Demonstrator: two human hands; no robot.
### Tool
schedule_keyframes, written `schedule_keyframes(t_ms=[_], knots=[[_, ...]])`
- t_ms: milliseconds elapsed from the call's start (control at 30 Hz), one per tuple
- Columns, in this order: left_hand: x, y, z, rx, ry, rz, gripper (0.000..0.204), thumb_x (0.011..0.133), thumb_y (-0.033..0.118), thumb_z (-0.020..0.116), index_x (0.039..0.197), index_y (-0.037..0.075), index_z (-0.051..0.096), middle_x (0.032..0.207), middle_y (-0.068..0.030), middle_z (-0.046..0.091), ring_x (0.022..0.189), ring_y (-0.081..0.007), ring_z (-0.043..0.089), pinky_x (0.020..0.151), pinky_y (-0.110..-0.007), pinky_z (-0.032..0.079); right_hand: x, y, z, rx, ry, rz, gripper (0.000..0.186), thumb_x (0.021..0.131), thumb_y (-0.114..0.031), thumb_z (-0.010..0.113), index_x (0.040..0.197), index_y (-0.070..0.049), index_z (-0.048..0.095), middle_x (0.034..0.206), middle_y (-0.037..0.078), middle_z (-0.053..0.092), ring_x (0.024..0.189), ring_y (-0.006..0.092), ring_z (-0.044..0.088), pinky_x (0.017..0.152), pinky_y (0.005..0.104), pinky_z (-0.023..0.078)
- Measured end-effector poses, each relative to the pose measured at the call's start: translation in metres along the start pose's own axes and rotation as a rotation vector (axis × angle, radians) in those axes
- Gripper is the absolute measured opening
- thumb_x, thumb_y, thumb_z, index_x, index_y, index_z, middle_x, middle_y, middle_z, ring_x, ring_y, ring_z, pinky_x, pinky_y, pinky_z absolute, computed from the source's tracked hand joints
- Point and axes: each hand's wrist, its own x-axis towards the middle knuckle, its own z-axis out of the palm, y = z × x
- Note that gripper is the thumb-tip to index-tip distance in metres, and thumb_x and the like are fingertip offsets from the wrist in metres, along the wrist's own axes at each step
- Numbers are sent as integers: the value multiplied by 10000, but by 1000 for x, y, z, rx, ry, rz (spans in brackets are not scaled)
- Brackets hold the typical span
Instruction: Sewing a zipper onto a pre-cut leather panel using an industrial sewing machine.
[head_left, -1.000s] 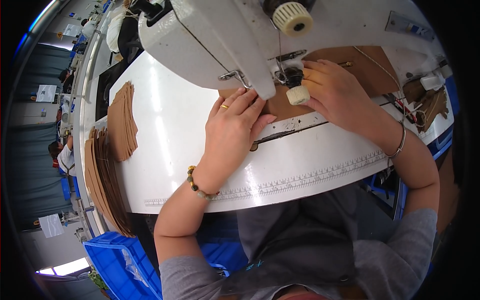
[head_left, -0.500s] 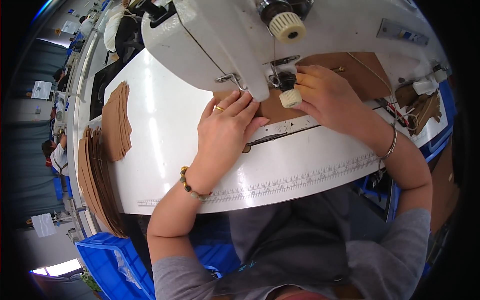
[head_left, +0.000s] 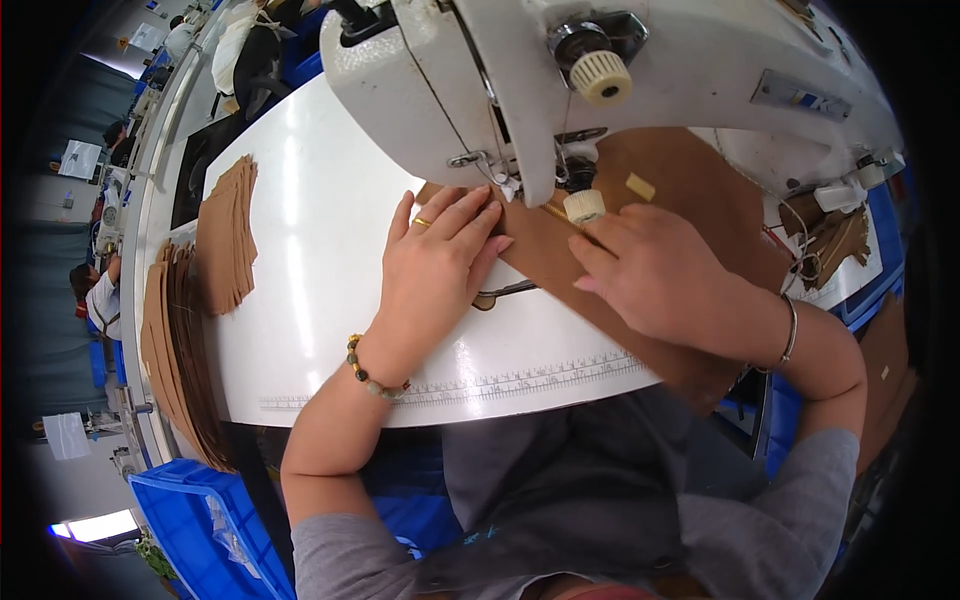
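Note:
A large brown panel, leather or cloth [head_left: 690, 180], lies under the head of a white sewing machine [head_left: 400, 120]. My left hand [head_left: 435, 255], ringed and open, has its fingers stretched out on the panel's left end, just beside the needle area. On the panel right of the cream-coloured knob [head_left: 584, 206] rests my right hand [head_left: 660, 275]. Its fingers are slightly bent, thumb apart, and it presses from above. A gold-toothed strip like a zipper [head_left: 555, 211] shows between the needle area and this hand. A small yellowish tab [head_left: 641, 187] sits on the panel.
On the white table [head_left: 320, 340], a stack of brown pieces [head_left: 228, 235] and a longer stack [head_left: 175, 360] stand at the left. Brown scraps [head_left: 838, 238] and cord lie at the right. A blue crate [head_left: 190, 500] is below left. People work in the background.
The brown panel has swung round toward me, its near corner now over the table's front edge. My right hand has moved nearer with it; my left hand has stayed near the needle.

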Motion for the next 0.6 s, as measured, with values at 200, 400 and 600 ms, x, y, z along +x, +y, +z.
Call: schedule_keyframes(t_ms=[200, 400, 600], knots=[[-5, 2, 5, -147, 25, -9, 338, 910, 226, 766, 1179, 22, 751, 1275, -108, 725, 1217, -296, 675, 1000, -390, 556, 8, 0, 4, 185, 173, -154, 281, 858, -273, 760, 988, -36, 687, 901, 88, 636, 856, 271, 663, 738, 379, 545], [-7, -2, 1, -192, 16, -30, 307, 911, 194, 769, 1158, 14, 752, 1245, -118, 734, 1220, -294, 679, 963, -363, 579, 23, 5, 28, 96, 214, -108, 469, 825, -360, 788, 1147, -31, 696, 972, 77, 637, 960, 270, 608, 884, 387, 518], [-6, -5, 2, -252, 31, -17, 219, 897, 160, 780, 1074, 32, 781, 1141, -100, 766, 1126, -287, 727, 893, -360, 614, 16, -2, 32, 105, 241, -84, 495, 846, -331, 777, 1212, -9, 691, 968, 66, 644, 955, 252, 595, 882, 376, 518]])
